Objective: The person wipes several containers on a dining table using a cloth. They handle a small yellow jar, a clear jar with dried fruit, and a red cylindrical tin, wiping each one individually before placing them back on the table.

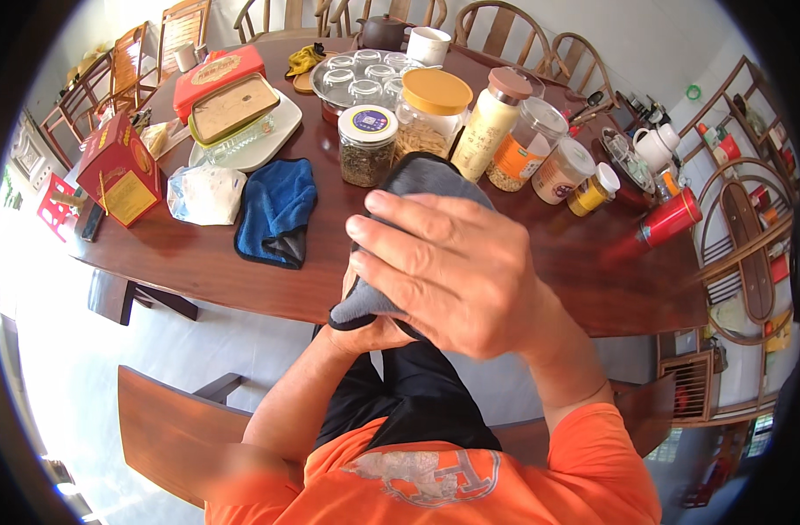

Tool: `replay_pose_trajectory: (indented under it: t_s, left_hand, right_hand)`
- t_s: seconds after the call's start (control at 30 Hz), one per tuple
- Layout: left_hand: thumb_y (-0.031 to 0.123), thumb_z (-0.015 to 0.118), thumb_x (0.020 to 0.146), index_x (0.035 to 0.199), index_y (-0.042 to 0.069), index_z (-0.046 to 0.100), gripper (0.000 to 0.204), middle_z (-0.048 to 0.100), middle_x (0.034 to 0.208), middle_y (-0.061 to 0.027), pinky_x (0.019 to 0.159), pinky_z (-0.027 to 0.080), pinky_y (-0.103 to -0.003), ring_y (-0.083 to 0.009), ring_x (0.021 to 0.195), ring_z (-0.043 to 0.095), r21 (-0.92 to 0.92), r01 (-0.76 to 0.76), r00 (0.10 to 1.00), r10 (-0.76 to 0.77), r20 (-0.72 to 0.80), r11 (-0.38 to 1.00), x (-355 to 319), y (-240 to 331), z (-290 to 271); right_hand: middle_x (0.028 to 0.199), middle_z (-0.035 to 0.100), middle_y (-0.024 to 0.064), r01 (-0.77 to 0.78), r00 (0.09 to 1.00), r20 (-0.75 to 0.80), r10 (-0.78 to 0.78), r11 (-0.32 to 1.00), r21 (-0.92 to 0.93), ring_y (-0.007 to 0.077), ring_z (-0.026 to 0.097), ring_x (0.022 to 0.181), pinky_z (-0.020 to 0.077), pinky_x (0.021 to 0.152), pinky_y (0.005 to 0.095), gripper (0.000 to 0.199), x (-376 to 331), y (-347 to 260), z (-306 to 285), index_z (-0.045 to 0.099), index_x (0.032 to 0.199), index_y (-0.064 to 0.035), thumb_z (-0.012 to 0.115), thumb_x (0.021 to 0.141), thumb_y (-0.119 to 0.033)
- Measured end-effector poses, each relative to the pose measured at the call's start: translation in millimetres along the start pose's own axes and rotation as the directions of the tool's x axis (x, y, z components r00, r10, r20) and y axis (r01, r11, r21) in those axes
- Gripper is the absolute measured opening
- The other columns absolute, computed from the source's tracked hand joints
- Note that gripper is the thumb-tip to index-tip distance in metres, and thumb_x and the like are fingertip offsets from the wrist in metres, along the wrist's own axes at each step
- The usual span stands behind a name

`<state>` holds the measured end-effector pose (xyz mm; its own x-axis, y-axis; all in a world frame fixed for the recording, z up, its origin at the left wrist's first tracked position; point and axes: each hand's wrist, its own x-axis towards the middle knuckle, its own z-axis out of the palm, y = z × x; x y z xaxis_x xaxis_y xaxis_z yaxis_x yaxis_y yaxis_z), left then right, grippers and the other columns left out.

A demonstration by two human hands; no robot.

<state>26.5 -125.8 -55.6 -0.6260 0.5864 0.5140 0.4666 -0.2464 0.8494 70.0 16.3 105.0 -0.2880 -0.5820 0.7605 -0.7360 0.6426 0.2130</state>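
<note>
My right hand (pixel 452 271) lies flat over a grey cloth (pixel 426 179), pressing it from above, close to my chest and in front of the table edge. My left hand (pixel 369 334) sits underneath, mostly hidden, cupping the cloth and whatever it wraps; that object cannot be seen. Just behind the cloth stands a glass jar with a white lid (pixel 366 144) holding dried leaves, and a jar with a yellow lid (pixel 428 112).
On the dark wooden table (pixel 199 262) lie a blue cloth (pixel 277 210), a crumpled white bag (pixel 206 192), a red box (pixel 120 171), a white tray (pixel 273 140) with tins, several jars, a red cylinder (pixel 669 217) and a teapot (pixel 384 31). Wooden chairs ring the table; a bench (pixel 168 429) stands beneath me.
</note>
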Motion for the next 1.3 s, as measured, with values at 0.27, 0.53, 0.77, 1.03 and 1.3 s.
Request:
replay_pose_trajectory:
  t_s: [0.27,0.53,0.77,1.03,1.3]
  left_hand:
    - [0.035,0.101,0.067,0.152,-0.001,0.043,0.109,0.052,0.146,-0.0259,0.109,0.046,-0.053,-0.0442,0.131,0.055,0.584,-0.179,0.943,0.308,-0.129,0.791,1.3,4.0,8.8]
    - [0.03,0.099,0.068,0.143,0.003,0.055,0.091,0.058,0.142,-0.0214,0.108,0.047,-0.05,-0.0401,0.128,0.059,0.412,-0.173,0.93,0.287,-0.232,0.895,14.1,18.8,9.1]
    - [0.038,0.093,0.075,0.158,-0.008,0.033,0.112,0.046,0.15,-0.0264,0.116,0.037,-0.052,-0.0426,0.134,0.047,0.178,-0.255,0.936,0.288,-0.2,0.95,7.2,6.0,-1.2]
    - [0.043,0.087,0.086,0.159,-0.008,0.024,0.109,0.048,0.148,-0.024,0.117,0.039,-0.048,-0.0336,0.135,0.052,-0.109,-0.184,0.952,0.15,-0.266,0.977,11.2,13.5,9.6]
    - [0.042,0.075,0.096,0.163,-0.001,0.015,0.099,0.043,0.156,-0.0208,0.121,0.037,-0.048,-0.0313,0.143,0.048,-0.363,-0.147,0.921,-0.007,-0.39,0.92,8.8,22.9,4.4]
  right_hand:
    - [0.119,0.078,0.0227,-0.277,0.936,-0.146,0.321,0.925,0.262,0.0427,0.073,0.117,0.0546,0.105,0.0494,0.037,-26.7,16.8,0.1,0.077,0.106,0.0047,0.068,0.098,-0.03]
    - [0.138,0.062,0.0274,-0.378,0.737,-0.378,0.56,0.805,0.458,0.0376,0.066,0.122,0.0514,0.107,0.0459,0.073,-56.4,-2.0,38.0,0.059,0.136,0.0054,0.068,0.101,-0.059]
    - [0.156,0.048,0.0215,-0.45,0.625,-0.11,0.773,0.472,0.758,0.0303,0.05,0.143,0.0368,0.121,0.0429,0.105,-88.5,-28.3,59.5,0.025,0.163,0.0095,0.066,0.1,-0.065]
    - [0.152,0.053,0.0224,-0.619,0.572,0.173,0.802,0.283,0.733,0.0333,0.055,0.139,0.0424,0.117,0.0427,0.071,-133.2,-44.3,76.9,0.034,0.161,0.0033,0.06,0.108,-0.035]
    - [0.143,0.055,0.034,-0.725,0.687,0.101,0.72,0.672,0.148,0.0553,0.057,0.124,0.0459,0.106,0.0574,0.058,-129.7,-76.7,72.7,0.055,0.142,0.0033,0.074,0.092,-0.021]
